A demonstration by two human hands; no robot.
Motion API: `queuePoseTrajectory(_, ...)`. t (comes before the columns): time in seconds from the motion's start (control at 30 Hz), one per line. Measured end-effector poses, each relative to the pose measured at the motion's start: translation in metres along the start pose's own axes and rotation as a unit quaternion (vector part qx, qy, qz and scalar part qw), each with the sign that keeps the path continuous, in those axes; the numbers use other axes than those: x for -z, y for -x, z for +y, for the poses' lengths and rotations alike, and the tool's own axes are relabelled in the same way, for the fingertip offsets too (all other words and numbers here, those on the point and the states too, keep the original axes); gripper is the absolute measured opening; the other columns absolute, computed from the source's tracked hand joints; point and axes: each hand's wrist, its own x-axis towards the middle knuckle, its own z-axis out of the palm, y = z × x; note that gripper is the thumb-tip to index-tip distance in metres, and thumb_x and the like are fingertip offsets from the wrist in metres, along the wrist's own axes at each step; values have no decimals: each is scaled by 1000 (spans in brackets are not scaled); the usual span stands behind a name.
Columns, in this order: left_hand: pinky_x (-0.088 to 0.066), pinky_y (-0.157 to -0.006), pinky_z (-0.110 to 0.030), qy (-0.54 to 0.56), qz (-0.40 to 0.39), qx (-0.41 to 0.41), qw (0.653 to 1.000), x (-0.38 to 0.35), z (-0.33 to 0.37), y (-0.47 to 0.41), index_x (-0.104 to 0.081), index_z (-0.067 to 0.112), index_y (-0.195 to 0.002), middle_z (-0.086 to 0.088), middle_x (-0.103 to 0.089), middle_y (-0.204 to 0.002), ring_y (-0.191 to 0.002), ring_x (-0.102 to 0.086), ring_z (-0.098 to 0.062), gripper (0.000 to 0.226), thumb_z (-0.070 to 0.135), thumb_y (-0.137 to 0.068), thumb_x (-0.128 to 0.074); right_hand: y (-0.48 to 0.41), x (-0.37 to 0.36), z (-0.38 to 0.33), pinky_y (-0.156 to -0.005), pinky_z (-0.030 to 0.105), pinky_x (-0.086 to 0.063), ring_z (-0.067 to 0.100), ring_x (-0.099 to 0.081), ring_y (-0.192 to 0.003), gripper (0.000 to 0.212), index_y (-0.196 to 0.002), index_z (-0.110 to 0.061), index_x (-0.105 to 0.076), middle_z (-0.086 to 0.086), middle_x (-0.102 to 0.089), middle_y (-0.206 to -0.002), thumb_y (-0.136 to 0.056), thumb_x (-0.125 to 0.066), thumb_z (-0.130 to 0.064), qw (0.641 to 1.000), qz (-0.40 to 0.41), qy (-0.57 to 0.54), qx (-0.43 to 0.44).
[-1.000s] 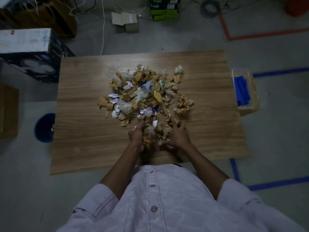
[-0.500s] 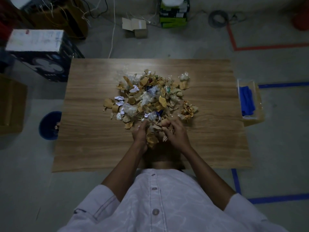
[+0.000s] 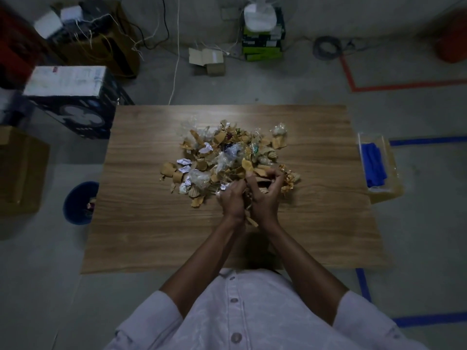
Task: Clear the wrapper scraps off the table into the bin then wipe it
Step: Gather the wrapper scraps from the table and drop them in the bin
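Above the person's white shirt [image 3: 240,314], the left hand [image 3: 231,200] and right hand [image 3: 265,197] are close together. Their fingers curl around a bunch of scraps [image 3: 252,221]. Just past them, the pile of wrapper scraps [image 3: 222,157] sits in the middle of the wooden table [image 3: 151,236]. The blue bin [image 3: 77,205] stands on the floor by the table's left side. A blue cloth [image 3: 373,164] lies on the right.

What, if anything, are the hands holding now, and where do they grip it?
Both the left hand and right hand clasp a handful of wrapper scraps between their palms, fingers curled over its top, at the near edge of the pile.
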Motion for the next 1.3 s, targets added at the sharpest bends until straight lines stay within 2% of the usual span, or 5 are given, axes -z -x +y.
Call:
queuePoseTrajectory(0.17,-48,-65,-36,12,4,-1,1000,-8,13,2,-74,-1,-90,-16,-71,-87,-78,-65,-23,28,22,-90,-60,-7,-7,3,-86,31,-51,13,-65,-103,7,-95,-30,-71,-3,-70,-104,-89,-70,-33,999,17,26,42)
queuePoseTrajectory(0.5,-53,-68,-14,7,-38,-45,998,-12,56,-13,-65,4,-118,-4,-68,-107,-89,-66,-8,22,13,-105,-50,13,-35,-13,-94,22,-49,-4,-59,-110,21,-104,-44,-66,-11,-63,-118,-87,-59,-52,998,39,14,38)
queuePoseTrajectory(0.67,-54,-90,-33,21,-33,-46,998,12,53,-2,-71,4,-118,-16,-71,-120,-111,-67,-26,31,22,-106,-48,1,-52,-14,-88,43,-54,23,-67,-99,31,-99,-14,-73,7,-72,-103,-90,-63,-41,994,32,56,93)
queuePoseTrajectory(0.77,-55,-86,-37,74,-4,-17,997,38,62,2,-72,10,-108,-12,-72,-105,-97,-68,-25,29,28,-106,-50,12,-78,-21,-75,37,-54,21,-66,-85,9,-87,-35,-66,0,-69,-89,-85,-62,-43,992,-7,76,101)
queuePoseTrajectory(1.3,-55,-58,-26,172,176,-103,964,361,147,57,-67,7,-80,-3,-71,-72,-65,-68,-18,24,10,-100,-54,238,-332,-24,-69,44,-54,24,-64,-77,22,-86,-18,-67,7,-64,-85,-86,-64,-40,982,-150,35,112)
